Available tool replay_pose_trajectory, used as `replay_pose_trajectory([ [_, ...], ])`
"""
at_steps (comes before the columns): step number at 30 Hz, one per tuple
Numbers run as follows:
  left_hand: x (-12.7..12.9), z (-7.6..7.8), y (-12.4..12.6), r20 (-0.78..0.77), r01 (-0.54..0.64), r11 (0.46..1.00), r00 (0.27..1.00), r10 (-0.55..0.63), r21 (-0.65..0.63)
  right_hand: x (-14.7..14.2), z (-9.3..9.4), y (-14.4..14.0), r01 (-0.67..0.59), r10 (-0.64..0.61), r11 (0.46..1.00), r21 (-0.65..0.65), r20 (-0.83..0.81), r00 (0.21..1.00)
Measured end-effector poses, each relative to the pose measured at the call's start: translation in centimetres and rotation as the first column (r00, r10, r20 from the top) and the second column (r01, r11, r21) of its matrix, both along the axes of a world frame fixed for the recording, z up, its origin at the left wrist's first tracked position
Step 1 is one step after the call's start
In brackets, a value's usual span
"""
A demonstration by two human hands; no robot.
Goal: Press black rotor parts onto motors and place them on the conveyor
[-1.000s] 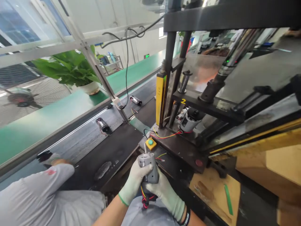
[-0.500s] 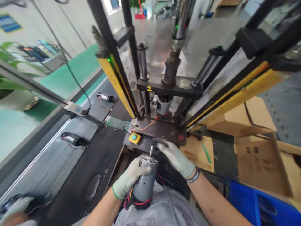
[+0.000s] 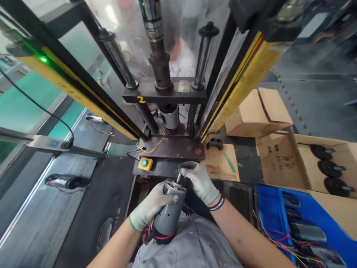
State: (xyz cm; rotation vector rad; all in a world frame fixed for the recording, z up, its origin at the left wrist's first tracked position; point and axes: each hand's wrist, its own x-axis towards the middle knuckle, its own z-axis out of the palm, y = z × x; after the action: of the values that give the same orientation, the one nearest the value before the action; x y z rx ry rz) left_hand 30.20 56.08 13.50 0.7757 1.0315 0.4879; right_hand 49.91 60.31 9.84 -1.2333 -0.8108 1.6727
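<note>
A grey cylindrical electric motor (image 3: 168,219) stands tilted against my lap, with red, yellow and black wires bundled near its lower end. My left hand (image 3: 153,204), in a pale glove, is wrapped round its upper body, thumb across the front. The thin metal shaft (image 3: 179,178) juts from the motor's top. My gloved right hand (image 3: 200,181) pinches the shaft's tip between thumb and fingers. Beyond my hands, a second motor (image 3: 169,118) sits upright under the crossbar of a press (image 3: 164,93), its red and yellow wires trailing onto the base.
A yellow box with a green button (image 3: 145,163) is at the press base's left, a red button (image 3: 198,152) at its right. Motors lie on the conveyor (image 3: 80,197) to the left. Cardboard boxes (image 3: 248,115) and a blue bin (image 3: 272,201) holding motors are on the right.
My right hand has closed from spread fingers into a pinch on the shaft tip. The motor stays in my left hand. My view has turned to the right, bringing more of the blue bin into sight.
</note>
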Motion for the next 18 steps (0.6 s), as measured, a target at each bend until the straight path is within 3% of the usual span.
replay_pose_trajectory([
  [9, 3.3, 0.4, 1.5, -0.019, 0.062, 0.998, 0.998, -0.063, -0.03, 1.9, -0.4, 0.2, 0.138, -0.134, 0.988, -0.071, 0.065, 0.989],
  [13, 4.1, 0.0, 1.9, -0.088, 0.112, 0.993, 0.99, -0.114, -0.03, 3.9, -2.7, -0.6, 0.099, -0.097, 0.995, -0.031, 0.035, 0.995],
  [15, 3.9, -0.4, 1.8, -0.147, 0.143, 0.989, 0.978, -0.146, -0.028, 7.5, -4.8, -1.0, 0.042, -0.048, 0.998, 0.036, 0.183, 0.982],
  [17, 3.5, -0.9, 1.5, -0.211, 0.174, 0.984, 0.961, -0.177, -0.029, 12.9, -7.3, -1.0, 0.036, -0.058, 0.998, 0.052, 0.528, 0.847],
  [18, 3.2, -1.3, 1.2, -0.24, 0.183, 0.983, 0.953, -0.185, -0.033, 15.9, -8.7, -0.8, 0.075, -0.079, 0.997, 0.037, 0.714, 0.695],
])
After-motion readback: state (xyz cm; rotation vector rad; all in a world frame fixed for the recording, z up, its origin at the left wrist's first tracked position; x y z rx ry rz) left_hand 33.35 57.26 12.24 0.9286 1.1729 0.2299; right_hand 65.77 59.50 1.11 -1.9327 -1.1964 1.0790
